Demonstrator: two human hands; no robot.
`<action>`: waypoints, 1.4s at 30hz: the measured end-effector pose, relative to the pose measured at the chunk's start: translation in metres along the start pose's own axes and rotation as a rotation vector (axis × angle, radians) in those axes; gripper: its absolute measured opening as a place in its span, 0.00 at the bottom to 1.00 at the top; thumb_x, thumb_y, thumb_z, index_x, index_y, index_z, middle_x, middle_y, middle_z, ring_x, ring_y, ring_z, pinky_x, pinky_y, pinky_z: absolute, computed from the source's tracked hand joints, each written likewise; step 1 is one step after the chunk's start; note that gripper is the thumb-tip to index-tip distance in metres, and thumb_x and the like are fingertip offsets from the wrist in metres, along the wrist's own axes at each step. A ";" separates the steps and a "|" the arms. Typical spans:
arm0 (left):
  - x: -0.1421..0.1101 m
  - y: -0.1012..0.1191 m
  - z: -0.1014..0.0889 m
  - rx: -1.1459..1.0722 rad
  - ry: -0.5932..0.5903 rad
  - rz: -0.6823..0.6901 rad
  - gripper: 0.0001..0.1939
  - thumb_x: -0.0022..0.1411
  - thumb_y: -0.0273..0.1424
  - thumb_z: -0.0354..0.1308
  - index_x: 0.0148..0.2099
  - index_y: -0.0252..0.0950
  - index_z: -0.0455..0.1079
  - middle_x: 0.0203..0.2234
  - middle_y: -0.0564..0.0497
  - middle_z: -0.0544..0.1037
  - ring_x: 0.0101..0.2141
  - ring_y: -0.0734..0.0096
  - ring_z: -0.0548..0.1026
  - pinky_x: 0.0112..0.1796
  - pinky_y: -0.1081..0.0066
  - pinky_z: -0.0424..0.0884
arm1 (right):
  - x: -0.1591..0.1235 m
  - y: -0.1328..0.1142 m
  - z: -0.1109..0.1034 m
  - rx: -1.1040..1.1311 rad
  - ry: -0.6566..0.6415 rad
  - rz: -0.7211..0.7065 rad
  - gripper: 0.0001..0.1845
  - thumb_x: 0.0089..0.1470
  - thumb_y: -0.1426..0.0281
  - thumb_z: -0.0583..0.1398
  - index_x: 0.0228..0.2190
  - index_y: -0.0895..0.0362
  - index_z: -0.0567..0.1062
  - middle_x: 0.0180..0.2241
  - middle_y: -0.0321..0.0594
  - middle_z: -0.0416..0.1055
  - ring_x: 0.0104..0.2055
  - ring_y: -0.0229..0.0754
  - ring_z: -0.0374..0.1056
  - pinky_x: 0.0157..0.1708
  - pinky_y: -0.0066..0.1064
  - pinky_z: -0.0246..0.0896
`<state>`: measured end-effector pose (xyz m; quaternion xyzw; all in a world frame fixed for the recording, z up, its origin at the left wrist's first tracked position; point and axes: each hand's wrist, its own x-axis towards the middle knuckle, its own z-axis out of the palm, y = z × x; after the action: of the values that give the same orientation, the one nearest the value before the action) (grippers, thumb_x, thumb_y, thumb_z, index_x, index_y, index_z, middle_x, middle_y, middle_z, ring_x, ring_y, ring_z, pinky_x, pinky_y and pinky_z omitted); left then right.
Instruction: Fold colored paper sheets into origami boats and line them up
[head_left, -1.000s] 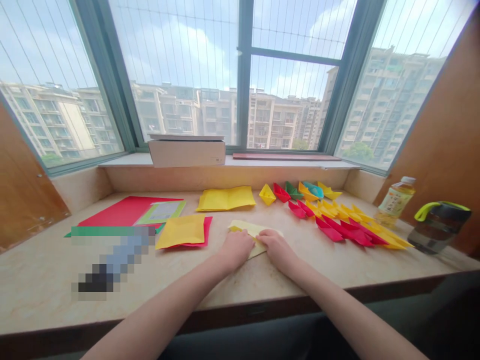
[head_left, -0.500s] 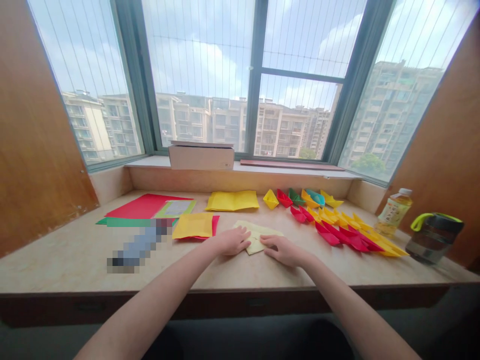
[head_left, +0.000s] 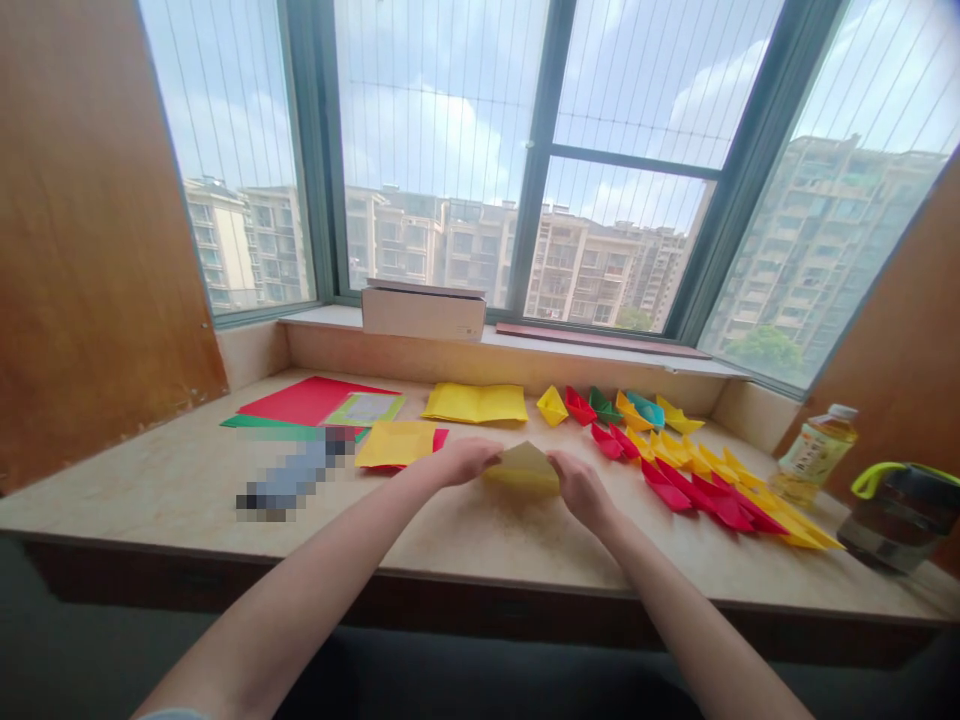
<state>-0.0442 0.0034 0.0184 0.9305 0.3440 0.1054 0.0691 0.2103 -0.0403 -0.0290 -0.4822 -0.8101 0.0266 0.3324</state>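
Observation:
A pale yellow sheet of folded paper [head_left: 527,466] is raised off the tabletop, its peak pointing away from me. My left hand [head_left: 471,461] pinches its left side, and my right hand [head_left: 583,487] grips the right side. Part of each hand's fingers is hidden behind the paper. Left of my left hand lies a stack of yellow and red paper [head_left: 397,445]. To the right of my right hand stand rows of folded paper boats, among them a red boat [head_left: 665,486] and a yellow boat [head_left: 553,405].
An open yellow paper packet [head_left: 475,402] lies toward the window, with red sheets [head_left: 300,400] farther left. A blurred-out object [head_left: 292,475] lies at left. A drink bottle [head_left: 817,452] and a dark cup [head_left: 904,515] stand at right. A white box [head_left: 424,312] rests on the sill.
Both hands have lifted the folded paper from the tabletop, where it lay flat, and now hold it by its two sides. The view has tilted and shifted slightly.

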 end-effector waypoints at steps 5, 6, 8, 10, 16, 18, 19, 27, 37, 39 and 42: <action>0.001 0.004 -0.005 -0.024 0.162 -0.038 0.22 0.70 0.29 0.45 0.64 0.38 0.56 0.52 0.43 0.73 0.49 0.65 0.72 0.49 0.68 0.67 | 0.023 -0.002 0.010 -0.001 0.102 0.107 0.20 0.65 0.71 0.44 0.52 0.58 0.69 0.43 0.48 0.77 0.44 0.47 0.74 0.42 0.34 0.68; -0.001 0.005 -0.003 -0.011 0.159 -0.051 0.21 0.69 0.28 0.46 0.63 0.37 0.59 0.51 0.43 0.73 0.48 0.64 0.73 0.48 0.67 0.68 | 0.024 -0.004 0.013 -0.006 0.090 0.114 0.20 0.65 0.71 0.45 0.53 0.58 0.69 0.42 0.47 0.77 0.43 0.47 0.74 0.41 0.33 0.68; -0.009 0.008 0.004 0.028 0.124 -0.074 0.15 0.67 0.28 0.47 0.54 0.37 0.67 0.46 0.43 0.74 0.42 0.64 0.75 0.44 0.67 0.70 | 0.021 -0.008 0.021 -0.024 0.051 0.109 0.20 0.64 0.73 0.47 0.54 0.57 0.68 0.41 0.46 0.78 0.41 0.45 0.74 0.40 0.32 0.68; -0.018 0.011 0.012 0.076 0.076 -0.090 0.12 0.67 0.28 0.47 0.45 0.36 0.71 0.42 0.44 0.74 0.35 0.66 0.75 0.38 0.67 0.71 | 0.015 -0.013 0.029 -0.054 0.010 0.089 0.20 0.62 0.75 0.49 0.52 0.57 0.71 0.42 0.46 0.77 0.41 0.45 0.74 0.41 0.33 0.67; -0.037 0.024 0.014 0.207 -0.015 -0.013 0.10 0.65 0.23 0.49 0.38 0.34 0.72 0.44 0.41 0.73 0.46 0.58 0.71 0.48 0.60 0.67 | 0.007 -0.022 0.034 -0.143 -0.052 -0.014 0.16 0.58 0.80 0.53 0.43 0.57 0.77 0.47 0.51 0.71 0.50 0.50 0.66 0.52 0.41 0.59; -0.043 0.028 0.010 0.224 -0.062 0.020 0.11 0.64 0.22 0.49 0.35 0.34 0.72 0.40 0.42 0.75 0.44 0.58 0.72 0.47 0.61 0.68 | 0.006 -0.024 0.029 -0.137 -0.091 -0.063 0.15 0.59 0.79 0.54 0.41 0.57 0.78 0.46 0.50 0.71 0.48 0.48 0.66 0.51 0.40 0.59; -0.047 0.030 0.008 0.224 -0.086 0.033 0.11 0.64 0.23 0.49 0.34 0.34 0.72 0.37 0.43 0.76 0.41 0.59 0.73 0.44 0.63 0.69 | 0.005 -0.025 0.026 -0.125 -0.117 -0.089 0.14 0.59 0.79 0.54 0.40 0.57 0.78 0.43 0.48 0.72 0.46 0.47 0.68 0.50 0.38 0.61; -0.059 0.036 -0.006 0.223 -0.103 0.092 0.14 0.65 0.40 0.54 0.44 0.37 0.73 0.42 0.44 0.76 0.42 0.58 0.75 0.42 0.65 0.70 | -0.019 -0.015 -0.023 0.019 -0.310 -0.249 0.18 0.55 0.63 0.64 0.47 0.52 0.78 0.50 0.44 0.74 0.52 0.47 0.69 0.52 0.36 0.62; -0.045 0.040 -0.009 0.266 -0.118 0.064 0.18 0.64 0.44 0.52 0.47 0.38 0.73 0.40 0.43 0.76 0.41 0.57 0.75 0.41 0.63 0.71 | -0.017 -0.001 -0.051 0.041 -0.413 -0.226 0.20 0.51 0.59 0.66 0.46 0.49 0.79 0.52 0.42 0.74 0.54 0.51 0.68 0.55 0.43 0.59; -0.047 0.039 -0.008 0.255 -0.124 0.032 0.18 0.65 0.43 0.51 0.46 0.37 0.74 0.42 0.42 0.76 0.42 0.57 0.75 0.42 0.63 0.71 | -0.018 0.000 -0.051 0.038 -0.418 -0.239 0.20 0.53 0.59 0.65 0.48 0.49 0.78 0.53 0.42 0.73 0.54 0.51 0.68 0.55 0.43 0.60; -0.047 0.039 -0.006 0.234 -0.123 -0.001 0.18 0.65 0.43 0.51 0.45 0.36 0.74 0.44 0.42 0.75 0.43 0.57 0.75 0.44 0.62 0.71 | -0.018 0.001 -0.048 0.018 -0.412 -0.238 0.22 0.53 0.60 0.65 0.50 0.49 0.76 0.54 0.44 0.71 0.55 0.50 0.67 0.54 0.42 0.61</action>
<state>-0.0560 -0.0563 0.0253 0.9367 0.3495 0.0073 -0.0192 0.2442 -0.0672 -0.0014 -0.3646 -0.9118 0.0921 0.1651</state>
